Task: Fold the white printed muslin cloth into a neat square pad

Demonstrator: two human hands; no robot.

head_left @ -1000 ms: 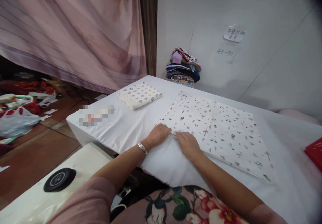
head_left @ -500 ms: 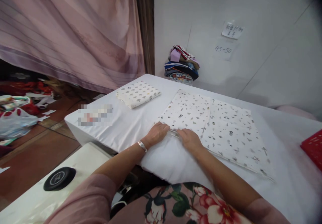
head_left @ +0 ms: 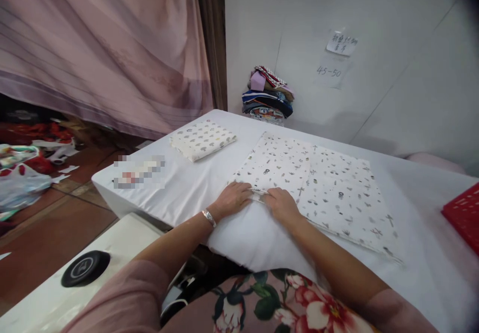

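Observation:
A white cloth with small grey prints [head_left: 339,198] lies folded in layers on the white-covered table [head_left: 179,193]. At the near edge of its left part, my left hand [head_left: 232,199] grips the layered border, a bracelet on its wrist. Close beside it, my right hand [head_left: 282,204] has its fingers closed on the same edge. A short stretch of the folded border shows between the two hands. Further back on the left rests a second folded cloth, white with grey heart-like prints [head_left: 204,139], which neither hand touches.
A pixelated patch [head_left: 138,172] hides something at the table's left. Folded textiles [head_left: 267,96] are stacked behind the table by the wall. A red basket [head_left: 464,218] stands at the right edge. Left of me is a white surface with a black round object [head_left: 85,268].
Both hands stay on the cloth's near edge, with slightly more of the border showing between them. The whole view has shifted a little.

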